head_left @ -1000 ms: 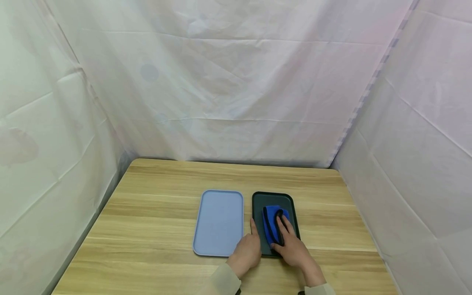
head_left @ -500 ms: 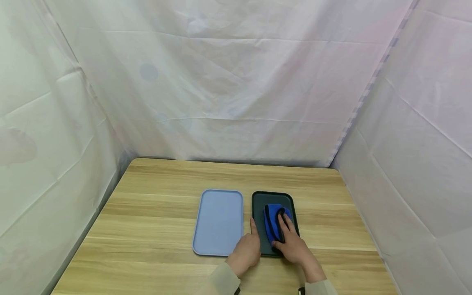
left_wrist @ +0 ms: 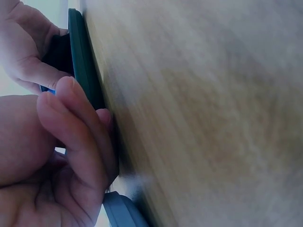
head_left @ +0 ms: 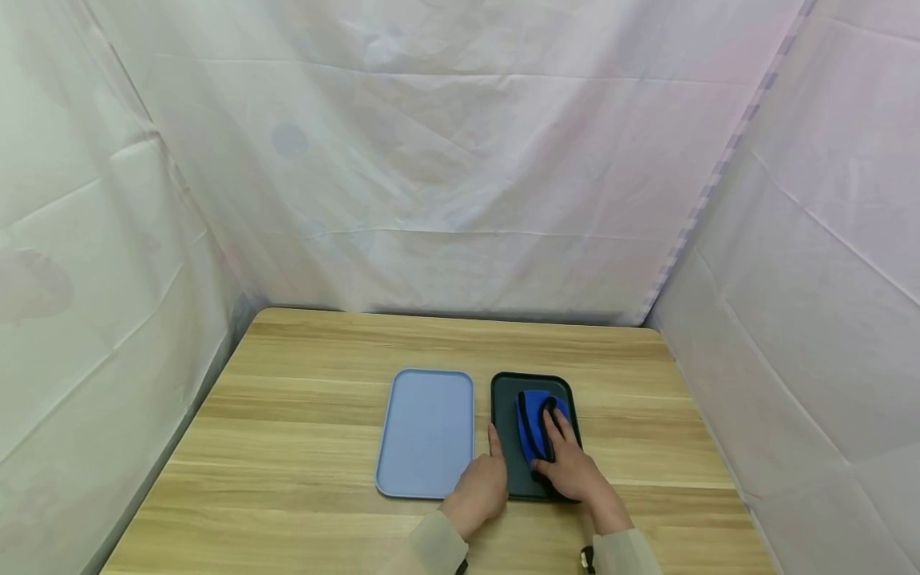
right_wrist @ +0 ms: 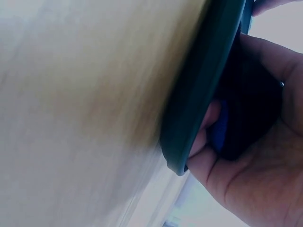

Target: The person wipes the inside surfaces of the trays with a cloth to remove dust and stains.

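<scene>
A dark green tray [head_left: 507,407] lies on the table with a folded blue cloth [head_left: 530,419], trimmed in black, on it. My right hand [head_left: 571,467] holds the cloth against the tray, fingers spread over its right side. In the right wrist view, the thumb and outer fingers close about the dark bunched cloth [right_wrist: 251,109], just inside the tray's raised rim [right_wrist: 203,94]. My left hand [head_left: 480,487] is at the tray's left edge, its index finger straight along the rim. Its other fingers [left_wrist: 78,137] are bent in the left wrist view.
A light blue tray [head_left: 427,431] lies left of the dark one, with a narrow gap between them where my left hand is. The wood-grain table [head_left: 287,415] extends on both sides. White sheets [head_left: 460,160] hang behind the table and along both sides.
My right hand has slid the blue cloth a short way toward the tray's far end and slightly right. The left hand and both trays stay where they were.
</scene>
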Tool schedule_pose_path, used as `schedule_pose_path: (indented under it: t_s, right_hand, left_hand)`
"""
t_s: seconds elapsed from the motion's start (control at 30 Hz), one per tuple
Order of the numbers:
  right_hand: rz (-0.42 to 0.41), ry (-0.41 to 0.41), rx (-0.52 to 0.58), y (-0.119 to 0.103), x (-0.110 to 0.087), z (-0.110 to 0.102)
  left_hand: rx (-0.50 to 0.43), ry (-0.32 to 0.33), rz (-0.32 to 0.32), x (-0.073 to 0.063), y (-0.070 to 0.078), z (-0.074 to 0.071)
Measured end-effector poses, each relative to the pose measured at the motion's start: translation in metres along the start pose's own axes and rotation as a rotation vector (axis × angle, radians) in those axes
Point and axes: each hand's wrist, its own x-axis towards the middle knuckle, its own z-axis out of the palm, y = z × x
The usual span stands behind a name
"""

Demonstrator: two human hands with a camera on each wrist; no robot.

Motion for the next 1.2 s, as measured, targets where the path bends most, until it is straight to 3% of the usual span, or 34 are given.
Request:
schedule_pose_path:
  t_s: [0.4, 1.2]
  right_hand:
    - [0.020, -0.026, -0.005, 0.000, 0.014, -0.003]
    - [0.005, -0.013, -0.017, -0.001, 0.033, -0.010]
  left_hand:
    - [0.000, 0.007, 0.014, 0.000, -0.002, 0.000]
    - [-0.029, -0.008, -0.019, 0.003, -0.001, 0.002]
